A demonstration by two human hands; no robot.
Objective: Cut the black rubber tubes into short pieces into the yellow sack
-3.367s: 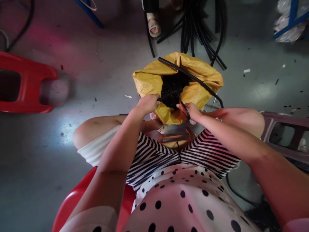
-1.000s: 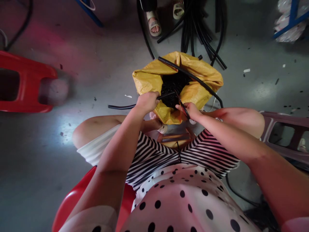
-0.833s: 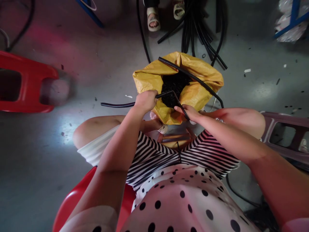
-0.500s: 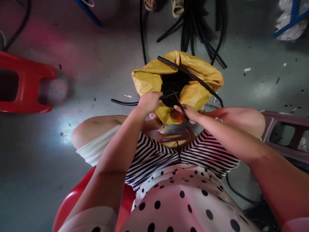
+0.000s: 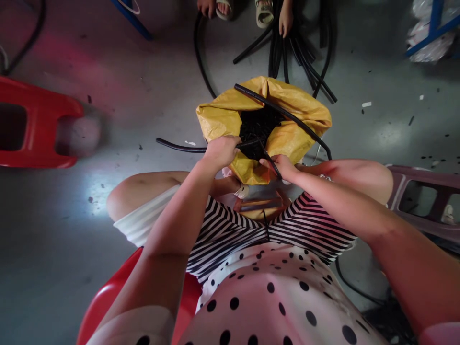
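Observation:
My left hand (image 5: pixel 223 151) is closed around a black corrugated tube (image 5: pixel 179 146), whose long end sticks out to the left. The tube's short end reaches over the mouth of a yellow woven sack (image 5: pixel 300 93). My right hand (image 5: pixel 282 166) grips dark scissors (image 5: pixel 269 155), with the narrow blades pointing up at that short end. Whether the blades touch the tube I cannot tell. Inside the sack lies a heap of short black tube pieces (image 5: pixel 257 125). Another black tube (image 5: pixel 287 113) rests across the sack's folded rim.
Beyond the sack, several black tubes (image 5: pixel 305 60) lie on the floor near another person's hand (image 5: pixel 285 20) and sandals. A red stool (image 5: pixel 43 122) stands at left, a brownish stool (image 5: pixel 406 191) at right. White and dark scraps dot the floor.
The tube in my left hand has slid a little to the left. Another person's two hands have come in at the top, and a floor tube there now bows leftward.

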